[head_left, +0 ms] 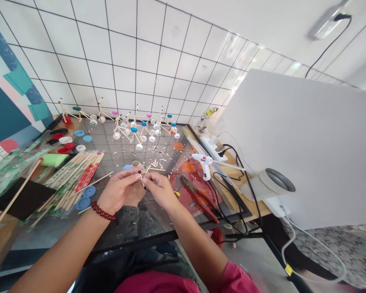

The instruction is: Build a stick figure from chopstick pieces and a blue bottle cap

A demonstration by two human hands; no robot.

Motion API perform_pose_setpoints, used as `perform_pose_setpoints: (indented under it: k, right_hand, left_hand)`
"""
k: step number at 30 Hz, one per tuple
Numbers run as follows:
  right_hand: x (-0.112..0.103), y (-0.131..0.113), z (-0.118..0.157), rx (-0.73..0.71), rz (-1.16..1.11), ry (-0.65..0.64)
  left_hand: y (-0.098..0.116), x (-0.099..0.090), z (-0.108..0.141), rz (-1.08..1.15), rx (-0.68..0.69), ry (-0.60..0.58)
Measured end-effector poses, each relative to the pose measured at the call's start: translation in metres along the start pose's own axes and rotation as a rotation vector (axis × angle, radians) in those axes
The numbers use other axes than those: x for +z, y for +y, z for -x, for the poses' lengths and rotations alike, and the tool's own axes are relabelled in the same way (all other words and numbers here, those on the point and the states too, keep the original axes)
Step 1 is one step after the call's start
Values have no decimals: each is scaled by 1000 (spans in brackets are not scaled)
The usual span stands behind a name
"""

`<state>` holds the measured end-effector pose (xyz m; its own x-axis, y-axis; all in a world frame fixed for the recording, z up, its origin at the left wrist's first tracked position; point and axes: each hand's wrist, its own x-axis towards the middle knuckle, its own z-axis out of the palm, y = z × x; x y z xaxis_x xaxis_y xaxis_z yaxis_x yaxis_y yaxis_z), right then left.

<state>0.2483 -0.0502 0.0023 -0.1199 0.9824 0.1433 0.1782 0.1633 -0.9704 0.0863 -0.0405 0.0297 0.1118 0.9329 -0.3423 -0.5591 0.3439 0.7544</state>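
Observation:
Near the middle of the glass table, my left hand (118, 188) pinches a short wooden stick with black ends (141, 178) between thumb and fingers. My right hand (160, 190) is closed at the same stick, its fingertips touching the lower part. A red bead bracelet (103, 211) circles my left wrist. Just beyond my hands lie cut stick pieces (154, 166) and a blue cap (127, 167). Farther back stand several small tricycle-like models of sticks and bottle caps (134, 130), with white wheels and blue or pink seats.
At left are paper-wrapped chopsticks (71, 179), blue caps (83, 202), red caps (69, 145) and a black sheet (22, 198). To the right lie red-handled pliers (198, 197), a white glue gun (203, 165) and black cables (256, 195). A white cylinder (262, 184) stands near the white board (293, 134).

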Motion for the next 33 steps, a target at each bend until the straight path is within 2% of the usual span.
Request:
perform_pose_setpoints:
  k: [13, 18, 25, 28, 33]
  right_hand:
    - [0, 0, -1, -52, -20, 29]
    - [-1, -2, -1, -105, -54, 112]
    - [-1, -2, -4, -66, -102, 264]
    - [4, -3, -4, -68, -108, 282]
    - [20, -7, -3, -111, 4, 273]
  left_hand:
    - [0, 0, 1, -23, 25, -34]
    - [2, 0, -2, 4, 18, 16]
    - [-1, -1, -3, 15, 55, 22]
    - [-4, -1, -2, -12, 61, 26]
    - [-5, 1, 1, -14, 6, 7]
